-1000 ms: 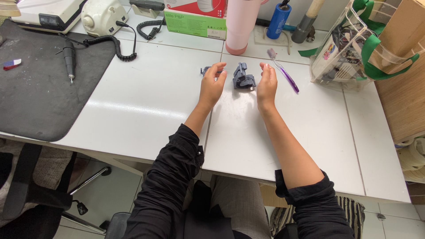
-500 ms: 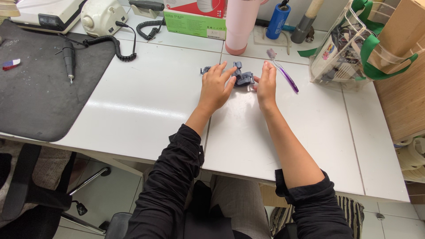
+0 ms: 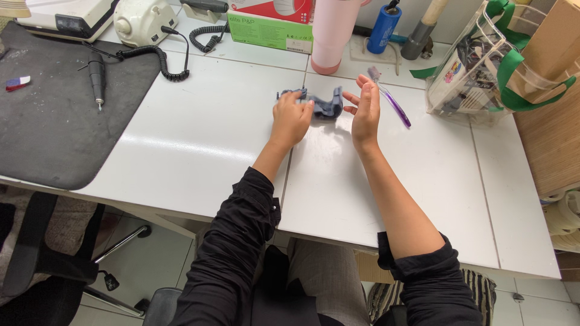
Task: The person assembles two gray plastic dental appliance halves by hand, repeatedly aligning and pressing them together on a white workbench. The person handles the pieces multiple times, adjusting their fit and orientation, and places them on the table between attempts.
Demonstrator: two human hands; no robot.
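A small crumpled grey cloth (image 3: 326, 104) lies on the white table (image 3: 199, 145). My left hand (image 3: 291, 118) rests on its left part, fingers curled down over the fabric. My right hand (image 3: 364, 107) hovers just right of the cloth, palm turned inward and fingers spread, holding nothing. A purple toothbrush (image 3: 391, 99) lies on the table just beyond my right hand.
A pink tumbler (image 3: 333, 33), a green box (image 3: 269, 33) and a blue bottle (image 3: 383, 29) stand at the back. A clear bag with green handles (image 3: 477, 66) sits at right. A dark mat (image 3: 54, 115) with a rotary handpiece (image 3: 96, 78) lies left.
My left hand slid onto the cloth and closed over it. My right hand lifted off the cloth and turned its palm inward, fingers apart.
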